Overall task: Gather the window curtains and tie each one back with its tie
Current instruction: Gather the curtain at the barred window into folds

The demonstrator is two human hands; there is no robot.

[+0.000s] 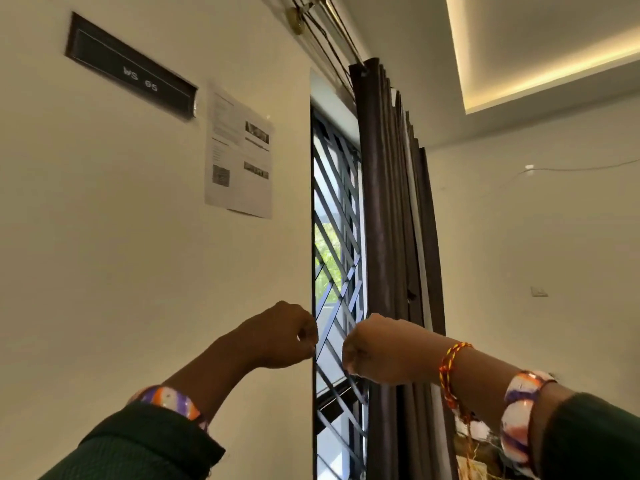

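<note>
Both hands up at window. Left hand [282,336] fist-like, fingers curled tight, nothing seen inside. Right hand [372,351] same, curled; can't tell if holding tie. Dark brown pleated curtain [391,209] bunched at right edge of window w/ black diagonal metal grille [337,271], just behind right hand.

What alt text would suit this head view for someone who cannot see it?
Two raised fists, left hand and right hand, meet before a grilled window; whether they hold anything is unclear. A dark curtain hangs gathered right of it; a sign and a printed sheet are on the wall.
</note>
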